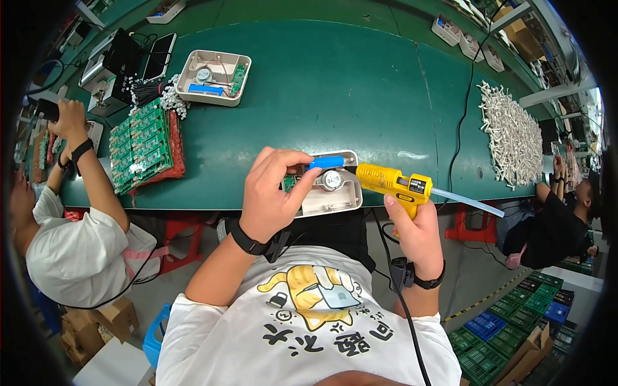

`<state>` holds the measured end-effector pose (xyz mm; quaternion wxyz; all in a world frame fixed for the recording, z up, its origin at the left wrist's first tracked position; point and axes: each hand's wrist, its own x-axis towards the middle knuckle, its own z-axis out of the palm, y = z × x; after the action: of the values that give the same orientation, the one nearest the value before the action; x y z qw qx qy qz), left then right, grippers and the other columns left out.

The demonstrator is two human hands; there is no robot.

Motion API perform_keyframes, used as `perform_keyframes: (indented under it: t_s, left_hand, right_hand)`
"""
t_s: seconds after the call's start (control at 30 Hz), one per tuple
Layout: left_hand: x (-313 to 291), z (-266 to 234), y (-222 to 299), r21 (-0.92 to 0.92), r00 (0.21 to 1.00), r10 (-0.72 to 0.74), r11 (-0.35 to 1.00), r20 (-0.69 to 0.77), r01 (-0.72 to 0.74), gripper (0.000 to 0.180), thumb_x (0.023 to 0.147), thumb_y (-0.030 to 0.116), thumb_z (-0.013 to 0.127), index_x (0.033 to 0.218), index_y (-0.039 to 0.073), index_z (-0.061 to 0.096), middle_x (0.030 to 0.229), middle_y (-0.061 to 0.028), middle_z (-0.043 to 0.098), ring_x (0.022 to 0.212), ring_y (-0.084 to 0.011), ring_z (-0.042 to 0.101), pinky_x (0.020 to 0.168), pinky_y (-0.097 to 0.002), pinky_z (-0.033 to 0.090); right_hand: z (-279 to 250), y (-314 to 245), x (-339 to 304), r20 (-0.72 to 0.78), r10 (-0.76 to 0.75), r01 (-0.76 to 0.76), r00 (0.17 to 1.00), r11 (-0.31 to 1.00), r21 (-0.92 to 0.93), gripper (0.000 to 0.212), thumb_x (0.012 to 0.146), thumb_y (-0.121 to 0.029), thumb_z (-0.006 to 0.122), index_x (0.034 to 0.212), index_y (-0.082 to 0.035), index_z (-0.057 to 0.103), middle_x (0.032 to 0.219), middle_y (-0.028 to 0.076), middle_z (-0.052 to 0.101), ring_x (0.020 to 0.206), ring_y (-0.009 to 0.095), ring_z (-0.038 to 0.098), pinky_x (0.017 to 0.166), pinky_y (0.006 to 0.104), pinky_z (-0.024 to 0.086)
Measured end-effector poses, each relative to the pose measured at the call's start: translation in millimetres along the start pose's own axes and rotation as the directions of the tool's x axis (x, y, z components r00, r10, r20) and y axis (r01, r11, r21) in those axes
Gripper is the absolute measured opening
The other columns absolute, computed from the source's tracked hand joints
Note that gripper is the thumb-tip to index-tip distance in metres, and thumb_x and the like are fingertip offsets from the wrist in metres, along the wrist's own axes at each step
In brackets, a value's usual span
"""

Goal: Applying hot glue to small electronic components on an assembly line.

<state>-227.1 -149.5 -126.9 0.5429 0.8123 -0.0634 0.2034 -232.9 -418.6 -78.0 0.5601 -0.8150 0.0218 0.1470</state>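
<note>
Between the thumb and fingers of my left hand is a blue cylindrical battery, held over the upper part of a white plastic housing. Inside that housing sit a round silvery speaker and a green circuit board, partly hidden by my fingers. My right hand is wrapped round the handle of a yellow hot glue gun. Its dark nozzle points left at the housing's right side, close to the battery's end. A translucent glue stick juts from the gun's back.
Farther left stands another white housing with a blue battery inside. Green circuit boards are stacked at the table's left. A heap of small white parts lies at the right. A black cable crosses the table. Co-workers sit on both sides.
</note>
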Motion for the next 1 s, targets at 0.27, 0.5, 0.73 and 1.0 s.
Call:
perform_keyframes:
  t_s: [0.27, 0.5, 0.73, 1.0]
  left_hand:
    - [12, -10, -1, 0.332, 0.977, 0.214, 0.921, 0.007, -0.204, 0.014, 0.086, 0.005, 0.083, 0.094, 0.003, 0.073, 0.098, -0.0107, 0.075, 0.086, -0.0291, 0.067, 0.083, -0.0394, 0.053]
    - [17, -12, -4, 0.165, 0.976, -0.174, 0.974, 0.131, 0.152, 0.01, 0.088, 0.009, 0.08, 0.098, 0.007, 0.077, 0.103, -0.0081, 0.074, 0.096, -0.0258, 0.065, 0.088, -0.0416, 0.049]
    - [19, -12, -8, 0.242, 0.966, -0.168, 0.963, 0.199, 0.117, 0.016, 0.091, 0.012, 0.077, 0.107, 0.011, 0.081, 0.101, -0.0042, 0.072, 0.096, -0.0211, 0.064, 0.091, -0.0385, 0.044]
    - [21, -11, -12, 0.235, 0.955, -0.191, 0.962, 0.226, 0.137, 0.017, 0.092, 0.013, 0.077, 0.108, 0.012, 0.081, 0.1, -0.0005, 0.072, 0.092, -0.017, 0.063, 0.089, -0.0359, 0.039]
  right_hand:
    - [-1, 7, 7, -0.011, 0.003, -0.002, 1.0, 0.997, 0.074, 0.028, 0.104, -0.027, 0.072, 0.114, 0.0, 0.07, 0.087, 0.0, 0.067, 0.067, 0.005, 0.058, 0.053, 0.0221, 0.047]
    - [-1, 1, 12, 0.017, -0.006, 0.006, 1.0, 1.0, 0.006, 0.028, 0.104, -0.027, 0.071, 0.113, 0.0, 0.07, 0.089, 0.001, 0.07, 0.066, 0.005, 0.058, 0.054, 0.0226, 0.047]
    - [-1, -7, 0, -0.03, -0.043, 0.04, 0.999, 0.993, -0.111, 0.03, 0.104, -0.027, 0.072, 0.116, 0.0, 0.071, 0.086, 0.0, 0.069, 0.066, 0.005, 0.058, 0.054, 0.0233, 0.048]
    - [1, -5, -7, -0.015, 0.02, -0.02, 1.0, 0.999, -0.035, 0.027, 0.104, -0.02, 0.071, 0.118, 0.003, 0.071, 0.085, 0.003, 0.07, 0.072, 0.011, 0.059, 0.066, 0.0298, 0.049]
